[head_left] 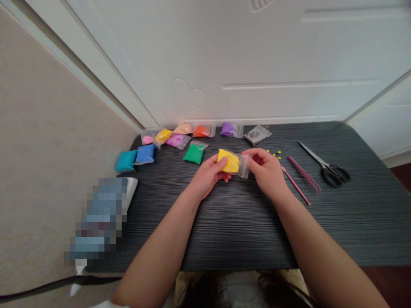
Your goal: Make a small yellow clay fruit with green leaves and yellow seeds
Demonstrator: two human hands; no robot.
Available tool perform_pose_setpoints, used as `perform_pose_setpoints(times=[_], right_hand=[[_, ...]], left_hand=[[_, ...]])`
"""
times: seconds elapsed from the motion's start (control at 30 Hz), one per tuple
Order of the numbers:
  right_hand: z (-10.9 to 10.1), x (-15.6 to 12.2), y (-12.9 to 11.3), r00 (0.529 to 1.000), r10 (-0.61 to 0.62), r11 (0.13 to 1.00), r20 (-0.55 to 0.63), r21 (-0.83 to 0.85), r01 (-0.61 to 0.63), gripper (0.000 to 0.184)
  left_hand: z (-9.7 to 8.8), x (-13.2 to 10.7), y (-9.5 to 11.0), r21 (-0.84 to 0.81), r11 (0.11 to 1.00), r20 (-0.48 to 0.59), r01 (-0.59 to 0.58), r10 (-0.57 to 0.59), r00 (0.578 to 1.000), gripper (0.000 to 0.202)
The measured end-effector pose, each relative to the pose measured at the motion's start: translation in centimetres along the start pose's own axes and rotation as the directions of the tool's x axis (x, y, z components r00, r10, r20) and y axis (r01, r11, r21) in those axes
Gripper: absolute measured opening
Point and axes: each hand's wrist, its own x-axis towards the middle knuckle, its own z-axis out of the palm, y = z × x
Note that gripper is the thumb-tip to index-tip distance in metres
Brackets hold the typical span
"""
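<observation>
A clear zip bag of yellow modelling clay point(228, 161) is held between my two hands above the dark table. My left hand point(210, 173) grips its filled end, the thumb lying across the yellow lump. At the bag's other end, the fingers of my right hand point(265, 169) pinch the clear zip edge. Several tiny yellow and green pieces point(274, 154) lie on the table just beyond my right hand. A pink modelling tool point(297, 187) and pink tweezers point(303, 173) rest to its right.
Black-handled scissors point(324, 164) lie at the right. Bags of green clay point(194, 152), purple clay point(227, 129), grey clay point(257, 135), blue clay point(145, 154) and several other colours line the back and left. A pixelated device point(131, 186) sits at the left edge; a white panel stands behind.
</observation>
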Motion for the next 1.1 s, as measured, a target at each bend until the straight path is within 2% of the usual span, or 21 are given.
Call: perform_pose_setpoints(times=[0.2, 0.37, 0.5, 0.6, 0.77, 0.97, 1.1], right_hand=[[0.25, -0.16, -0.04, 0.999, -0.004, 1.0, -0.049, -0.013, 0.003, 0.018], [0.11, 0.04, -0.01, 1.0, -0.006, 1.0, -0.015, 0.006, 0.006, 0.019], [-0.1, 0.28, 0.08, 0.999, -0.041, 0.999, -0.006, 0.009, 0.041, 0.02], [-0.11, 0.21, -0.03, 0.998, -0.059, 0.997, 0.019, -0.041, 0.06, 0.016], [0.14, -0.2, -0.42, 0.991, -0.093, 0.979, 0.102, -0.172, 0.109, 0.016], [0.23, -0.23, -0.38, 0.98, -0.138, 0.943, 0.145, -0.282, 0.174, 0.016], [0.14, -0.14, 0.1, 0.986, -0.094, 0.958, 0.135, -0.257, 0.127, 0.012]], left_hand=[[0.04, -0.01, -0.03, 0.024, 1.0, -0.005, 0.009, -0.009, 1.0, 0.02], [0.0, 0.11, -0.08, 0.034, 0.999, -0.025, 0.005, -0.004, 1.0, 0.02], [-0.33, 0.3, 0.01, 0.029, 0.998, -0.092, -0.054, 0.057, 0.994, 0.022], [-0.5, 0.38, 0.16, 0.026, 0.993, -0.149, -0.113, 0.115, 0.982, 0.022], [-0.41, 0.39, 0.27, 0.0, 0.986, -0.158, -0.168, 0.166, 0.973, 0.02], [-0.33, 0.48, 0.17, -0.013, 0.988, -0.166, -0.154, 0.15, 0.975, 0.021], [-0.25, 0.41, -0.02, -0.006, 0.989, -0.166, -0.15, 0.147, 0.975, 0.037]])
